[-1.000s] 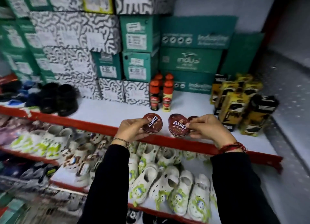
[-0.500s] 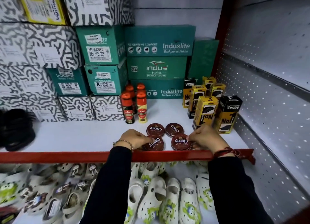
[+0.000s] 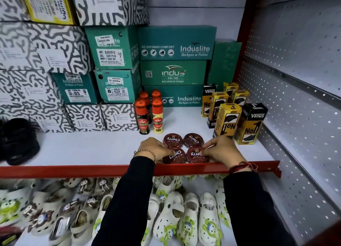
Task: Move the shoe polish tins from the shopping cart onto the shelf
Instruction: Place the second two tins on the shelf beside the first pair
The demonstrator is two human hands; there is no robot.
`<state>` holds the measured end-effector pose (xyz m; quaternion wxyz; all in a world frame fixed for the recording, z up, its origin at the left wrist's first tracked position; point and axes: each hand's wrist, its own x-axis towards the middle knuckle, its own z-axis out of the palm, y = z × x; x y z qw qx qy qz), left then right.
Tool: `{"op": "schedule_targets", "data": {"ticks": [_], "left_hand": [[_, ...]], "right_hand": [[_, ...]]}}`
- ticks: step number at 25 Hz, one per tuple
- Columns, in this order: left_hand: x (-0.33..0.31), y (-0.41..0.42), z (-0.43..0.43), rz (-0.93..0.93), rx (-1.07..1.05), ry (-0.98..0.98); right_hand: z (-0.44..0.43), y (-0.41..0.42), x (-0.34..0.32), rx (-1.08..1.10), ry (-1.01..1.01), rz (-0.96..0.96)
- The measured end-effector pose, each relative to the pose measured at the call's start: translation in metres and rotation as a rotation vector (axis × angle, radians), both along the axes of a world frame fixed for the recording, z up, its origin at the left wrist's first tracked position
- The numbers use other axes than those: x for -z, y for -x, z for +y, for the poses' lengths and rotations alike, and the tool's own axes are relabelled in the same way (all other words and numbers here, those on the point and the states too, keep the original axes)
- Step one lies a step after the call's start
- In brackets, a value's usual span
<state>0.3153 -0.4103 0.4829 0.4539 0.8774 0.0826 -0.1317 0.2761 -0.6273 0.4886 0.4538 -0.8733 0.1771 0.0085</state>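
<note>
Four polish tins on shelf (image 3: 92,150), near front edge, two by two. Your left hand (image 3: 155,149) fingers closed on front left tin (image 3: 175,156); right hand (image 3: 219,150) closed on front right tin (image 3: 196,154). Tins probably light, stiff, smooth; take by rim, fingers opposite.

A single head-worn wide-angle view looked forward and down at the white shelf (image 3: 88,150) from just in front of its red front edge, close enough that both sleeves filled the bottom of the frame. It faced the shelf's back right corner, with the perforated side wall (image 3: 295,105) running along the right.
</note>
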Motion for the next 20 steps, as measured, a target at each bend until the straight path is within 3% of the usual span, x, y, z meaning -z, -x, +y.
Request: {"op": "schedule_targets", "data": {"ticks": [3,6,8,10,13,20], "left_hand": [[0.006,-0.001,0.000,-0.040,-0.010,-0.036],[0.006,-0.002,-0.001,-0.186,-0.010,-0.033],[0.005,-0.002,-0.002,-0.287,0.165,-0.099],[0.007,0.000,-0.008,-0.263,0.337,-0.149],[0.014,0.001,-0.015,-0.234,0.421,-0.157],[0.018,-0.001,-0.016,-0.259,0.447,-0.192]], "right_hand": [[0.000,0.000,0.002,-0.007,0.056,-0.029],[0.005,-0.001,0.003,-0.078,0.246,-0.186],[0.008,-0.003,0.004,-0.241,0.389,-0.174],[0.009,-0.007,0.008,-0.390,0.455,-0.058],[0.011,-0.012,0.012,-0.460,0.425,0.040],[0.010,-0.015,0.015,-0.490,0.378,0.032]]}}
